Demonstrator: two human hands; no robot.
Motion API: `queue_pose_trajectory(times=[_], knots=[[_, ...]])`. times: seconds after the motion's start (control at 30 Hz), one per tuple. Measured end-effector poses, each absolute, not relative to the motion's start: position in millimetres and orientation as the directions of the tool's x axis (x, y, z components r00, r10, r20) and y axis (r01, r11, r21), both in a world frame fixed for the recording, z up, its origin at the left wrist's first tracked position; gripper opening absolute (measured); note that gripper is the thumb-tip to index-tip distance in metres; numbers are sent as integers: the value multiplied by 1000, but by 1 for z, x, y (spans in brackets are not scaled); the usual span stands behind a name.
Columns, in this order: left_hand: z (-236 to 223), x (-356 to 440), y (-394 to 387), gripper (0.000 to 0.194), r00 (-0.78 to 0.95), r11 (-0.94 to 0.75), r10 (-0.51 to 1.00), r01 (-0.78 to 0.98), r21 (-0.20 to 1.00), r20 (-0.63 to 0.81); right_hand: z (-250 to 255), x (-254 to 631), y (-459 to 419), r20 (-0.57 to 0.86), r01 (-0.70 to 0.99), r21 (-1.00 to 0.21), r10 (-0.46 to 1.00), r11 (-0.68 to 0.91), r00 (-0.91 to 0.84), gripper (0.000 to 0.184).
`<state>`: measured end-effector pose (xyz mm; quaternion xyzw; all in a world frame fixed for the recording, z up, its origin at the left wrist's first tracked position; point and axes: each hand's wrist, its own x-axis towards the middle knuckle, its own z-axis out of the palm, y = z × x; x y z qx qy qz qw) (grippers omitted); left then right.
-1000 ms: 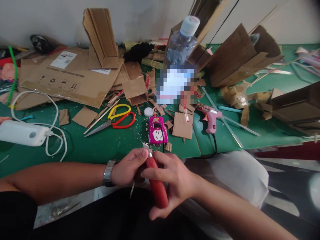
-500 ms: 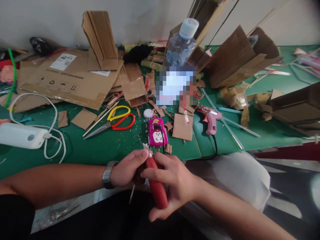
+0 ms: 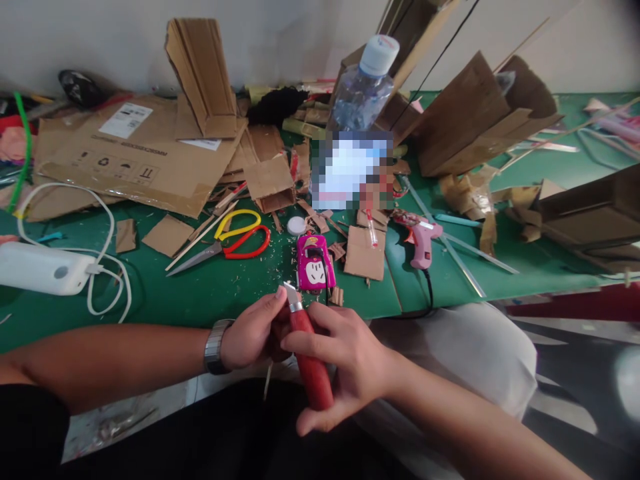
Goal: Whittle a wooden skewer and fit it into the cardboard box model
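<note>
Right hand (image 3: pixel 350 353) is wrapped round the red-handled knife (image 3: pixel 313 360) by the table's (image 3: pixel 170 297) near edge, left hand (image 3: pixel 247 339) seems curled on a thin stick (image 3: pixel 268 381), so I'd go light and keep that thumb (image 3: pixel 274 305) off the blade (image 3: pixel 293 300).

red knife handle (image 3: pixel 313 367); magenta-and-white socket (image 3: pixel 315 263); green tabletop (image 3: pixel 175 303); pink glue gun (image 3: pixel 424 245)
</note>
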<state>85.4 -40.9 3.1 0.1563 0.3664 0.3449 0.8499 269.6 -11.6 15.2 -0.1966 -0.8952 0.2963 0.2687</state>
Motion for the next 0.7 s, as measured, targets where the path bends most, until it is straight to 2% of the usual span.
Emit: queue_pose_trajectory(times=[0.2,0.43,0.7], knots=[[-2,85,-42,58,481,682,729,-454,573,-487,14,268,-12,409,160,-634,504,757,-761,67],[-4,84,-41,60,519,691,718,-444,571,-464,13,267,-12,406,159,-635,502,756,-764,67],[-6,81,-40,65,556,750,647,-341,566,-522,18,270,-11,376,190,-605,488,773,-788,67]])
